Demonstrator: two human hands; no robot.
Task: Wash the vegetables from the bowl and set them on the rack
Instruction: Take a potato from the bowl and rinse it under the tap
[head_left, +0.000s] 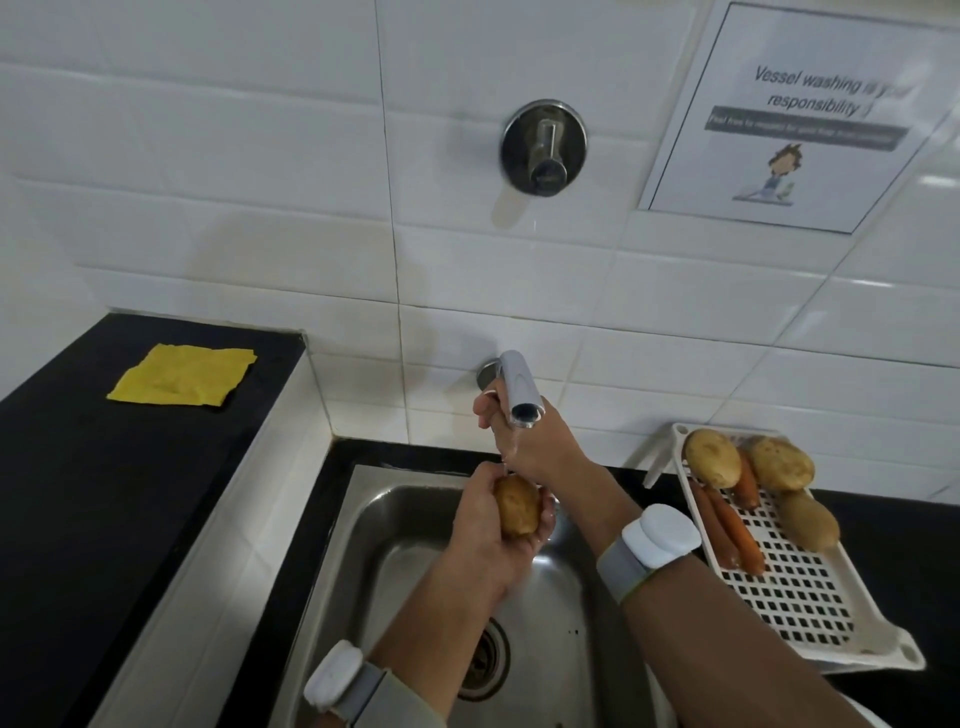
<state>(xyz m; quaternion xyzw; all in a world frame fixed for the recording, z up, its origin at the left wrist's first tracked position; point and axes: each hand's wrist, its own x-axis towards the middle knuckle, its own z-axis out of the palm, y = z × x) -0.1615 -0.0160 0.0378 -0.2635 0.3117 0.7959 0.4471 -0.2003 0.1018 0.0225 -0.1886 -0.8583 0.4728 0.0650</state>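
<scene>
I take the steel sink (561, 597) as my reference. Well to its left, on the raised black counter (78, 467), I note a yellow cloth (183, 375) lying flat. Over the sink basin, my left hand (485, 525) is cupped around a potato (517, 505), fingers curled and pressed against its skin, holding it clear of the basin floor. Directly above that, my right hand (530, 441) sits under the grey tap spout (521, 387) that projects from the tiled wall behind the sink; its fingers appear curled close to the spout, but I cannot tell whether they grip it. Both wrists carry a white band-mounted device. Higher on the wall above the sink I record a round chrome valve (543, 148). To the right of the sink, a white perforated rack (800, 587) rests on the black counter, tilted, carrying three potatoes (712, 458) and several carrots (735, 530) at its far end. Above the rack, a printed notice (800, 114) is fixed to the tiles.
</scene>
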